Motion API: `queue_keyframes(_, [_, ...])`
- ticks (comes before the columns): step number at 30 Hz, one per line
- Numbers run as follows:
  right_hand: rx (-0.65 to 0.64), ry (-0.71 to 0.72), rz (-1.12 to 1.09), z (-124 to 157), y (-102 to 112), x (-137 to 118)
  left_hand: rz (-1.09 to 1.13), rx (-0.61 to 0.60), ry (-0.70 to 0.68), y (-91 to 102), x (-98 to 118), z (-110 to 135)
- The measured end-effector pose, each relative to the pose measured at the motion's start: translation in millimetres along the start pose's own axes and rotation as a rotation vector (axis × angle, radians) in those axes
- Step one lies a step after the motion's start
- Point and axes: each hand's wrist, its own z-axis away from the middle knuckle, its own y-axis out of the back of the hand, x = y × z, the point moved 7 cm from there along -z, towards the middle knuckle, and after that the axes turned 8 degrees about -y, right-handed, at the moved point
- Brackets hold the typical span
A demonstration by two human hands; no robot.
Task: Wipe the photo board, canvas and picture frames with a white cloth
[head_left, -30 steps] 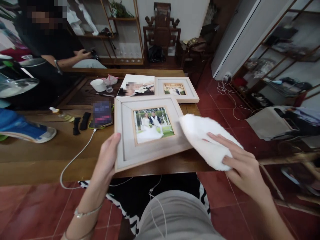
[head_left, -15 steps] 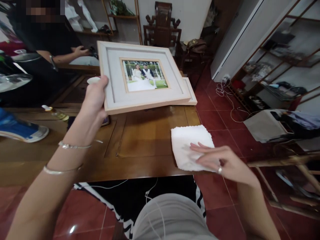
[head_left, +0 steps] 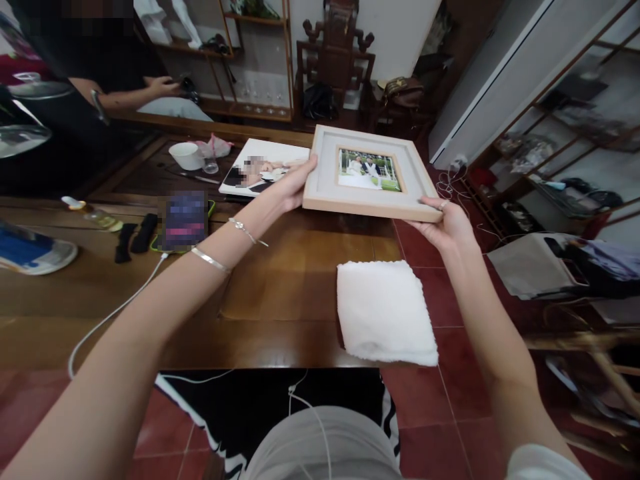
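Note:
A pale wooden picture frame (head_left: 325, 180) with a wedding photo is held over the far right corner of the wooden table (head_left: 280, 293). My left hand (head_left: 293, 187) grips its left edge and my right hand (head_left: 443, 223) grips its near right corner. A folded white cloth (head_left: 383, 310) lies flat at the table's near right edge, with neither hand on it. An unframed photo print (head_left: 260, 170) lies on the table just left of the frame.
A phone (head_left: 183, 220) on a white cable, two black clips (head_left: 135, 237), a small bottle (head_left: 90, 212) and a white cup (head_left: 186, 155) sit on the left half. Another person's arm (head_left: 125, 97) reaches in at the far left. A carved chair (head_left: 335, 67) stands behind.
My right hand left the cloth on the table and took the frame's right corner. The frame moved right and down, over the table's far right corner, held in both hands.

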Motion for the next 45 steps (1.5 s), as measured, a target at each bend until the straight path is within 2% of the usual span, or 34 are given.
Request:
queue_keyframes(3, [0.038, 0.004, -0.077, -13, 16, 3, -0.064, -0.078, 0.214, 7.9, -30, 9])
queue_keyframes(6, [0.078, 0.023, -0.115, -18, 29, 1, -0.114, -0.067, 0.402, 27.4, -65, 23])
queue_keyframes(7, [0.091, 0.024, -0.124, -20, 32, 0, -0.127, -0.031, 0.45, 34.2, -76, 26])
queue_keyframes(9, [0.106, 0.025, -0.139, -22, 36, -1, -0.097, 0.043, 0.417, 40.9, -90, 25])
queue_keyframes(12, [0.1, 0.03, -0.154, -24, 41, -2, 0.013, 0.135, 0.23, 38.4, -96, 14])
queue_keyframes(14, [0.104, 0.04, -0.163, -25, 45, -2, 0.051, 0.182, 0.168, 35.1, -97, 8])
queue_keyframes(20, [0.157, 0.064, -0.203, -21, 60, -6, 0.078, 0.218, 0.208, 26.5, -97, -6])
queue_keyframes(22, [0.179, 0.069, -0.213, -17, 63, -10, 0.096, 0.19, 0.206, 19.1, -94, -10])
queue_keyframes(27, [0.19, 0.111, -0.256, -4, 64, -28, 0.113, 0.154, 0.091, 4.9, -82, -13])
queue_keyframes(31, [0.201, 0.168, -0.285, 15, 63, -48, 0.127, 0.16, 0.187, 4.6, -81, 3])
queue_keyframes(34, [0.219, 0.216, -0.279, 32, 63, -63, 0.143, 0.099, 0.236, -1.4, -73, 22])
queue_keyframes(37, [0.218, 0.239, -0.272, 46, 62, -73, 0.122, 0.024, 0.136, -11.1, -49, 41])
queue_keyframes(40, [0.2, 0.251, -0.288, 58, 60, -78, 0.058, 0.019, 0.046, -12.9, -19, 67])
queue_keyframes(43, [0.188, 0.234, -0.288, 66, 58, -76, -0.043, 0.072, 0.007, 1.9, 10, 101])
queue_keyframes(45, [0.165, 0.223, -0.277, 68, 56, -73, -0.114, 0.158, 0.008, 24.4, 25, 128])
